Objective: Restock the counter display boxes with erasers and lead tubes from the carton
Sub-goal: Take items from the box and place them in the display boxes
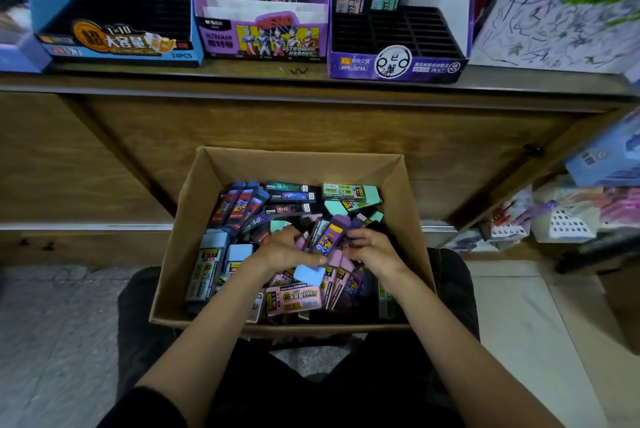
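An open brown carton (412, 219) sits between my knees, full of mixed lead tubes and erasers in blue, pink, green, purple and black. Both hands are inside it. My left hand (282, 251) is curled over a bundle of pink and purple tubes. My right hand (372, 249) grips the same bundle from the right, and a purple lead tube (330, 233) stands up between the two hands. On the wooden counter above stand three display boxes: a blue one (114, 43), a purple Ultraman one (263, 36) and a purple slotted one (398, 63).
The counter edge (311, 84) runs across the view above the wooden cabinet front. A scribbled white box (561, 11) stands at the right end of the counter. Packets and a blue box (609, 157) lie on low shelves at the right. Tiled floor lies on either side of my legs.
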The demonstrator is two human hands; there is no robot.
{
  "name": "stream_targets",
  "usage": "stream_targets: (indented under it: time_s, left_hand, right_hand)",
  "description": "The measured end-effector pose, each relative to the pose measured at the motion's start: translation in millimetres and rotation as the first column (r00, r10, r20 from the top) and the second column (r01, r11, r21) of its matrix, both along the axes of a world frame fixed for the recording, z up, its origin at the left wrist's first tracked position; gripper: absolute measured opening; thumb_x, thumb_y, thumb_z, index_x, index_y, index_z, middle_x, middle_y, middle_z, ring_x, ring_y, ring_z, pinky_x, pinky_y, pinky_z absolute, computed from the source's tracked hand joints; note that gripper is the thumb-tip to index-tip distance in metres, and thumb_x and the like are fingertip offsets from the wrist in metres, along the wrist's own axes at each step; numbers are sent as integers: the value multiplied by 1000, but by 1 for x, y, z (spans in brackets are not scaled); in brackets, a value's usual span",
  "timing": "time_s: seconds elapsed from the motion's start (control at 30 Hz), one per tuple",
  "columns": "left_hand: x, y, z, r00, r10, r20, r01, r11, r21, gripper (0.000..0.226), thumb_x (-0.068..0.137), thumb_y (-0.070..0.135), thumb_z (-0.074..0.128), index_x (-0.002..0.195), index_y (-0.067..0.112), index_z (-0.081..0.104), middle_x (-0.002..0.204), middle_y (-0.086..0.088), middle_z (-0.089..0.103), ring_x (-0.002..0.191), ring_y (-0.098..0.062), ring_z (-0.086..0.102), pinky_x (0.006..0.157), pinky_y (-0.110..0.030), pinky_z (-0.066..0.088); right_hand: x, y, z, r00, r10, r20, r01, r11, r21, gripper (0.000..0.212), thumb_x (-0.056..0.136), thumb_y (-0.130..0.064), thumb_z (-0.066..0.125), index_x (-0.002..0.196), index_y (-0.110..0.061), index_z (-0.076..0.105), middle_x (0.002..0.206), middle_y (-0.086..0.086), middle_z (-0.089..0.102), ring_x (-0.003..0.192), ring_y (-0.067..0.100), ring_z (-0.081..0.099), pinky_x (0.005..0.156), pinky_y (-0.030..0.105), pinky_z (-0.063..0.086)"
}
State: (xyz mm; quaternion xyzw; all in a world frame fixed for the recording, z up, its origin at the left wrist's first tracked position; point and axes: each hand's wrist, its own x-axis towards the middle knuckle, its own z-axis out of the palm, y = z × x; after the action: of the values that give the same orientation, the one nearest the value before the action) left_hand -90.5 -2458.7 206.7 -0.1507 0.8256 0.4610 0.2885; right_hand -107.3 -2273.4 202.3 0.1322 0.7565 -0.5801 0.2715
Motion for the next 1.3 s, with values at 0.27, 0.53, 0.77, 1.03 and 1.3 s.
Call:
stream_targets:
  time_s: [0.27,0.53,0.77,1.03,1.3]
  left_hand:
    - [5,-5,1,941,335,-57,-312,918,246,19,82,1,68,96,0,56,87,-7,59,87,-22,55,64,-20,42]
    - [16,-21,10,860,510,17,-428,704,566,24,94,-5,47,115,4,44,91,-11,64,75,-17,59,63,-31,51]
    - [20,1,33,835,550,14,-371,545,752,22,78,26,66,89,12,54,83,-1,70,76,-11,67,65,-23,52]
    - [22,-3,41,715,698,-38,-445,496,746,27,88,13,60,112,6,50,83,-4,71,73,-13,69,68,-28,57]
    - [33,-26,65,840,484,-244,-190,684,705,46,69,29,71,111,17,58,97,-1,73,89,-14,68,81,-29,55]
  right_hand:
    - [0,-2,1,987,-112,-119,120,991,64,31,86,6,56,116,0,58,103,10,60,97,20,57,83,29,48]
    - [11,5,31,891,-398,-218,350,909,-228,26,85,8,57,106,-7,59,97,6,67,81,13,64,64,13,51]
    - [35,-39,50,954,-254,-158,181,911,-369,26,83,5,62,94,-19,64,94,4,65,85,14,63,68,18,49]
    - [30,-60,60,972,-80,-220,21,966,-256,6,88,-8,62,84,-13,64,84,0,65,75,3,59,65,7,45]
    - [0,-60,95,981,-53,-185,-7,951,-309,15,91,-29,59,98,-16,62,96,7,67,78,16,63,74,31,48]
